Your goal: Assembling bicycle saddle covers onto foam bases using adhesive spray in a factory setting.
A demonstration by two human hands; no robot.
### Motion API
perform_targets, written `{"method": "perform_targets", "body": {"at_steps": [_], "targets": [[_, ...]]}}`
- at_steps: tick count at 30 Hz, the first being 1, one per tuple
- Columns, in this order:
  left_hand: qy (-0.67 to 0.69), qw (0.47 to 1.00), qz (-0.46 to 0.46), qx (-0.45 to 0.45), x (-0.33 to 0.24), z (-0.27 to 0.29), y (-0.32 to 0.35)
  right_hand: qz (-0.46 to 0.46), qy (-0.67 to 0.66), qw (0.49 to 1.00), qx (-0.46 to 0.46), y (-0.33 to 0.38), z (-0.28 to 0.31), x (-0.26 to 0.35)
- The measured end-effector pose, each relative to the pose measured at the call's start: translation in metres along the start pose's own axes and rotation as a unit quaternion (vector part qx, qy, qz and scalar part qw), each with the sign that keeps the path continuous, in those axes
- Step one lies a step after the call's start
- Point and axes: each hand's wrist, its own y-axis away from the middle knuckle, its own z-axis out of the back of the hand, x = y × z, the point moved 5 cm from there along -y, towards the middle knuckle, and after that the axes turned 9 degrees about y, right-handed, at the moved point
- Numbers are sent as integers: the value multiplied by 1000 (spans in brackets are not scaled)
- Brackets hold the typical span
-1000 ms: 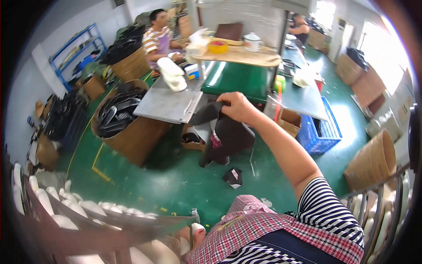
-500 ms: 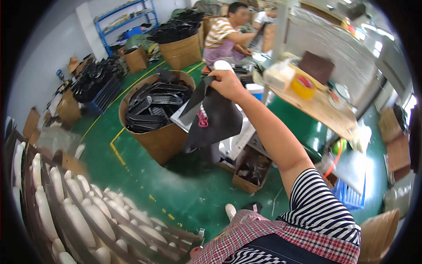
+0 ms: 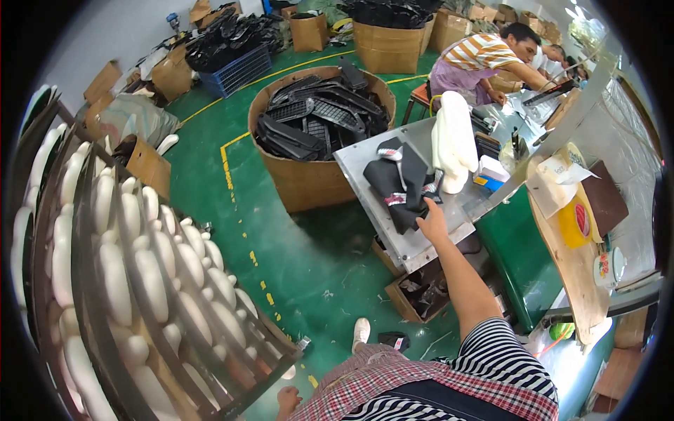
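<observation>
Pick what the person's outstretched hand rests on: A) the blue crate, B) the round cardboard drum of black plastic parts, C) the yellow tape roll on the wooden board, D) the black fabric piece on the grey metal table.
D: the right hand touches the edge of the black fabric piece lying on the grey metal table.

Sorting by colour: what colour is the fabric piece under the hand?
Black fabric piece, with small pink and white patches; head view.
</observation>
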Motion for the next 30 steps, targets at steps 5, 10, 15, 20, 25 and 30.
{"method": "perform_targets", "body": {"at_steps": [5, 10, 15, 20, 25, 30], "targets": [[87, 995, -38, -5, 32, 5, 43, -103, -24, 994, 1, 73, 15, -5], [163, 983, -17, -86, 192, 48, 104, -62, -33, 987, 148, 198, -36, 93], [232, 946, 62, -216, 411, 63, 191, 142, -39, 864, 481, 425, -135, 161], [455, 782, 224, -363, 524, 93, 286, 310, -57, 675, 667, 616, -153, 301], [556, 689, 139, -444, 584, 144, 314, 445, 55, 531, 719, 743, -144, 431], [636, 617, 162, -434, 670, 191, 298, 485, 88, 556, 669, 840, -175, 559]]}}
